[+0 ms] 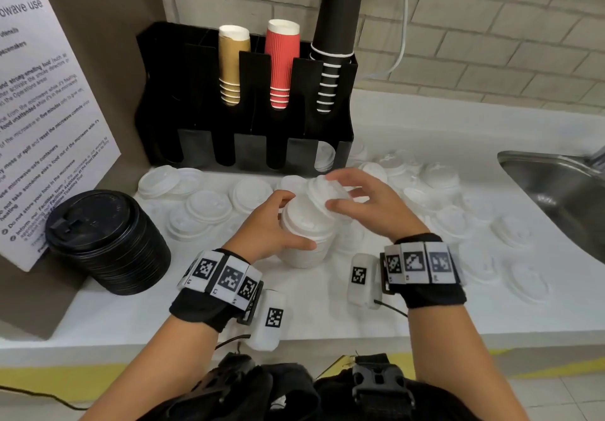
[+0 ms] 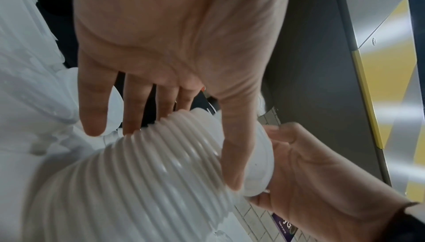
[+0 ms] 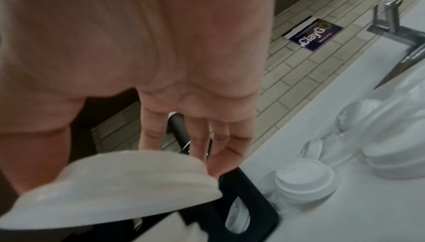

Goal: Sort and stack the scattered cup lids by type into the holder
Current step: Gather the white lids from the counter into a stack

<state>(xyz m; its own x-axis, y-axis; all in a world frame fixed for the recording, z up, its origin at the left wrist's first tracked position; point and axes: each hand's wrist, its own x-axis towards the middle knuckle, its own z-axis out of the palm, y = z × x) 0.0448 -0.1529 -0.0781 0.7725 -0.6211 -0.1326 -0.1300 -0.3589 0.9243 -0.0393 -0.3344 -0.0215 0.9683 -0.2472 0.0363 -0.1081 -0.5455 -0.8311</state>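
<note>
My left hand (image 1: 294, 221) grips a tall stack of white lids (image 1: 306, 240) standing on the counter, thumb in front and fingers behind. In the left wrist view the ribbed stack (image 2: 149, 164) fills the space under the thumb. My right hand (image 1: 332, 191) pinches one white lid (image 1: 322, 188) by its edge and holds it tilted on top of the stack. The right wrist view shows this lid (image 3: 115, 182) at the fingertips. The black holder (image 1: 245, 93) stands behind, with a few white lids (image 1: 324, 158) in its front right slot.
Many loose white lids (image 1: 209, 206) lie across the white counter (image 1: 327, 325), on both sides of my hands. A stack of black lids (image 1: 108, 240) stands at the left. Brown, red and black cups fill the holder's back slots. A steel sink (image 1: 563, 191) is at the right.
</note>
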